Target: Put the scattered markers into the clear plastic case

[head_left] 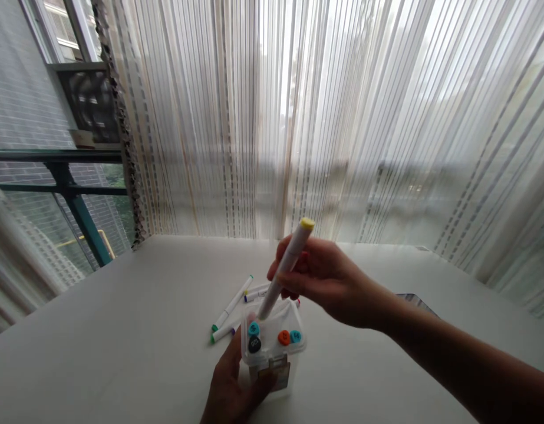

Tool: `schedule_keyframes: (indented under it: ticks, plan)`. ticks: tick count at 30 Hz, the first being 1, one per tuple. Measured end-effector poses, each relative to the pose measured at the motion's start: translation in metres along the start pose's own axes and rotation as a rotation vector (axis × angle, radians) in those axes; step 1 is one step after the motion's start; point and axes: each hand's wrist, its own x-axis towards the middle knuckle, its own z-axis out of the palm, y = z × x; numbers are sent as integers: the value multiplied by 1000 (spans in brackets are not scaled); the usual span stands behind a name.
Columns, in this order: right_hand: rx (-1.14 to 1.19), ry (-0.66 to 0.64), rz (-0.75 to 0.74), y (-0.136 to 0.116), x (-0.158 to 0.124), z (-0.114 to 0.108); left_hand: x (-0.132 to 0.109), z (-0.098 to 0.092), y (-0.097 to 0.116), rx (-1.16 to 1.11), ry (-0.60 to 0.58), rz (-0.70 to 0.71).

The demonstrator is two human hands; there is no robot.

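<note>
My left hand [236, 383] is wrapped round a clear plastic marker box [274, 354] with a label on its front. Inside the box stand several markers, their numbered caps up: a blue cap [253, 328] and a black cap [254, 344] at the left, an orange cap [283, 337] and another blue cap [295, 336] at the right. Above the box my right hand [318, 274] pinches a white marker [286, 265] with a yellow upper end. This marker tilts, its lower end at the far left part of the box opening; whether it touches the box I cannot tell.
Behind the box, several loose white markers [233, 303] with green, purple and yellow ends lie on the white table [134, 330]. A dark flat object [417, 303] lies partly hidden behind my right forearm. Sheer striped curtains [298, 147] hang along the table's far edge.
</note>
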Motion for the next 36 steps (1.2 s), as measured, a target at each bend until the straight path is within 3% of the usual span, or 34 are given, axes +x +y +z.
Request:
schedule_keyframes:
  ticks: [6,10,15,30,36]
  plan:
    - [-490,-183,116,16,17,21,4,-2,-4,53,-30,58]
    - [-660,-207,111,15,19,26,5,-4,-8,86,-39,73]
    - [-722,-208,107,16,19,29,5,-5,-13,170,14,106]
    - [-942,-263,57,25,20,32,4,-3,6,149,-50,96]
    - [-838,-230,50,17,17,19,3,-5,-1,127,-51,53]
